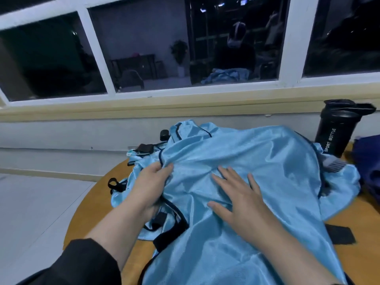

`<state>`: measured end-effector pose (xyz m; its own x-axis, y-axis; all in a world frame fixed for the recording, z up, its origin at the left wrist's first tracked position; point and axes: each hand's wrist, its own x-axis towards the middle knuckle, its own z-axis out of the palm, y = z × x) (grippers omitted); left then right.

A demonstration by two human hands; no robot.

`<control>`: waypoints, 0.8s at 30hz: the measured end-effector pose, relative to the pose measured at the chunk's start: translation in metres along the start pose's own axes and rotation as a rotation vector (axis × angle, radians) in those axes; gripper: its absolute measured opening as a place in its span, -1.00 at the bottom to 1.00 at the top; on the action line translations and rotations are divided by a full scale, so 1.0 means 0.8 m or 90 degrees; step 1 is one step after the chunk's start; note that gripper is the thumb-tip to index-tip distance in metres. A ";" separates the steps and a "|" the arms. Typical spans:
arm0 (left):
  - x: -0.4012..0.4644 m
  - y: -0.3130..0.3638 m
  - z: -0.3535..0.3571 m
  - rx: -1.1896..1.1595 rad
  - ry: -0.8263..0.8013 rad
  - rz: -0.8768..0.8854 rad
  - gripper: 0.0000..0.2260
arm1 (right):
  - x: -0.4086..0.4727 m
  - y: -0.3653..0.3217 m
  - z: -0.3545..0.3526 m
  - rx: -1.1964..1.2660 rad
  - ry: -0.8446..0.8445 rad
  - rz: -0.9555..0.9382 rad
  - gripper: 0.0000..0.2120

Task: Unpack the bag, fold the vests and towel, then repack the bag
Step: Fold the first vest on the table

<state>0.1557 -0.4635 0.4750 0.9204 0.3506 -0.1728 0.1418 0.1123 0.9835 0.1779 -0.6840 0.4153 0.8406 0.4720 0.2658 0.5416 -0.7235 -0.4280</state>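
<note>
A shiny light-blue vest (257, 161) with dark trim lies spread and rumpled over the round wooden table (90, 206). More light-blue cloth with black straps (170, 233) bunches under it at the left. My left hand (150, 186) grips a fold of the vest near its dark-edged left side, fingers curled into the cloth. My right hand (240, 198) lies flat on the vest's middle with fingers spread. A dark blue bag (368, 161) shows at the right edge, partly cut off.
A black sport bottle (337, 128) stands at the table's back right, next to a grey comb-like item (334, 164). A black strap piece (339, 233) lies at the right front. Behind the table run a wall and a window; grey floor lies to the left.
</note>
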 end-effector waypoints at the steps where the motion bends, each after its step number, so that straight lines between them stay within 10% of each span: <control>1: 0.007 -0.002 -0.006 0.002 0.043 0.023 -0.73 | -0.001 0.000 -0.001 -0.003 -0.006 0.005 -0.36; 6: 0.045 0.020 -0.037 0.562 0.160 0.158 -0.70 | -0.006 -0.004 -0.003 0.026 0.030 0.002 -0.29; 13: 0.080 0.080 0.026 0.649 0.066 0.458 -0.75 | 0.044 0.009 -0.064 0.040 0.338 -0.062 -0.74; 18: 0.143 0.126 0.085 0.861 -0.173 0.449 -0.69 | 0.147 0.051 -0.144 -0.094 0.064 0.173 -0.49; 24: 0.198 0.133 0.094 1.117 -0.326 0.375 -0.67 | 0.195 0.085 -0.188 -0.242 -0.263 0.138 -0.67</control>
<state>0.3436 -0.4658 0.5564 0.9390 -0.3145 -0.1393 -0.3289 -0.9395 -0.0960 0.3475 -0.7348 0.5575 0.8997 0.3960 -0.1837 0.3886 -0.9183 -0.0760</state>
